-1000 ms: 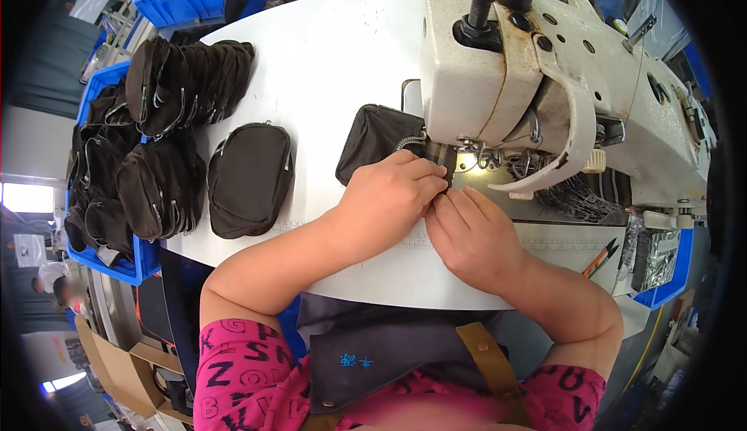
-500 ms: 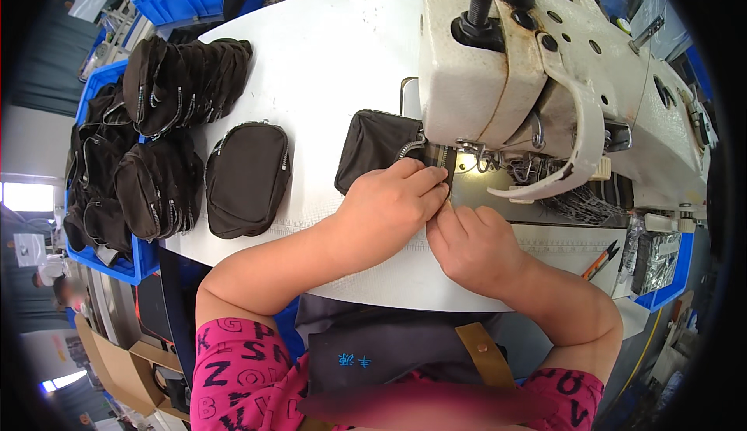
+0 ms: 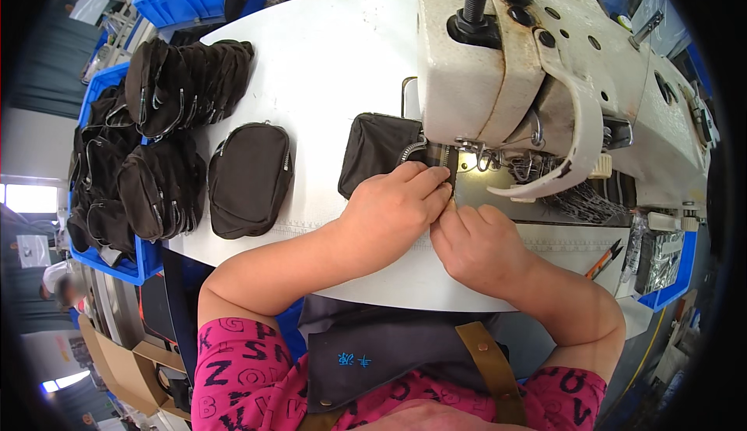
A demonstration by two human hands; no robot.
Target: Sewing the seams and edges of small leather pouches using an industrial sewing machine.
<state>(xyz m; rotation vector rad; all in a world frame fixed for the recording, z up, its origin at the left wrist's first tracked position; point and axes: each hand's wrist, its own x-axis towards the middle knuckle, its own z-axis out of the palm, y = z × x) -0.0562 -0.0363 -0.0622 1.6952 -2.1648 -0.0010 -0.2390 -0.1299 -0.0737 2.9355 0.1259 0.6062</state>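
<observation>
A dark brown zippered pouch lies on the white table, its zipper edge running beside the needle area of a white sewing machine. My left hand presses on that zipper edge, fingers bent and closed over it. Just to its right, my right hand is closed, thumb and fingertips pinching the near end of the same edge. The two hands meet at the fingertips, which hide part of the fabric. Part of the pouch is under the left hand and the machine head.
One finished-looking pouch lies flat to the left. Beyond it, rows of similar pouches stand by a filled blue crate. An orange-and-black tool lies at right, near a blue bin. Loose threads hang beneath the machine.
Both hands and the pouch keep nearly the same place at the machine. The whole view has shifted very slightly; no grip has visibly changed.
</observation>
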